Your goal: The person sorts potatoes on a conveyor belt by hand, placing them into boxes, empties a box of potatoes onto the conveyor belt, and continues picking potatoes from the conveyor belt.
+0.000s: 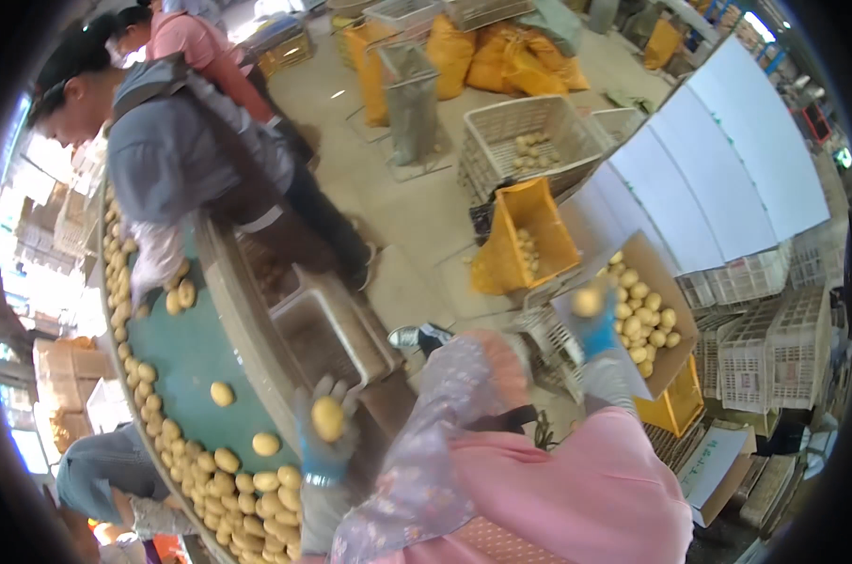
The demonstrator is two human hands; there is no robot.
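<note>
My left hand [324,442], in a grey and blue glove, holds a yellow potato [328,418] above the side of the green conveyor belt [186,352]. A pile of potatoes [243,498] lies on the belt just left of that hand, and a few loose ones sit farther up it. To the right, my right hand [598,329] wears a blue glove and is closed around another potato [588,302], slightly blurred. It is beside an open cardboard box [675,352] partly filled with potatoes [644,315].
A co-worker [200,150] in a grey top leans over the belt, with a person in pink [196,42] behind. Grey bins [327,334] line the belt. A yellow crate [539,230], a white crate [529,141], orange sacks [515,61] and stacked crates [774,348] stand around.
</note>
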